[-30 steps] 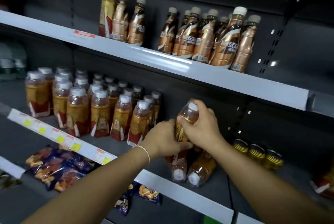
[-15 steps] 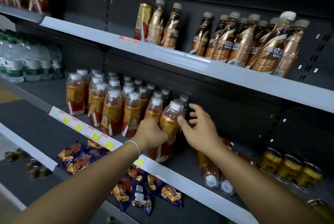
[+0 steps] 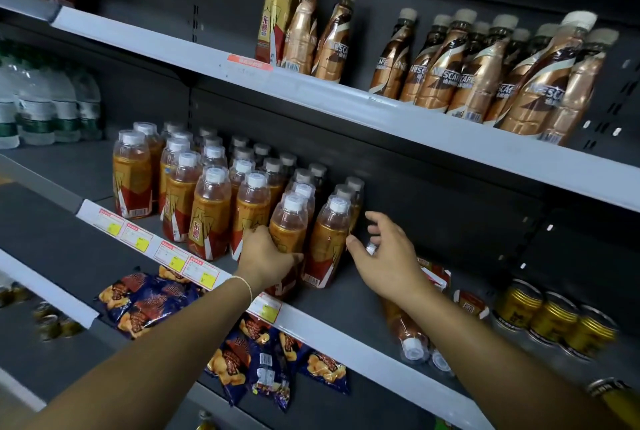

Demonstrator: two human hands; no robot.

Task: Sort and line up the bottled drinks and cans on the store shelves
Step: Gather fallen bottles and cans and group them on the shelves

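Observation:
Rows of orange drink bottles (image 3: 211,207) with white caps stand on the middle shelf (image 3: 346,332). My left hand (image 3: 266,258) grips the front bottle (image 3: 289,228) of one row, low on its body. Beside it stands another upright bottle (image 3: 327,242) at the right end of the rows. My right hand (image 3: 388,256) hovers just right of that bottle with fingers spread, holding nothing. Behind my right forearm, fallen bottles (image 3: 408,332) lie on the shelf with caps toward me.
Gold cans (image 3: 554,318) stand at the right of the middle shelf. Coffee bottles (image 3: 485,72) and one orange bottle (image 3: 275,20) fill the upper shelf. Water bottles (image 3: 45,107) stand far left. Snack bags (image 3: 152,301) lie on the lower shelf.
The bottle carried in both hands now stands upright at the right end of the rows. My right hand has let go of it, and my left hand grips the neighbouring front bottle.

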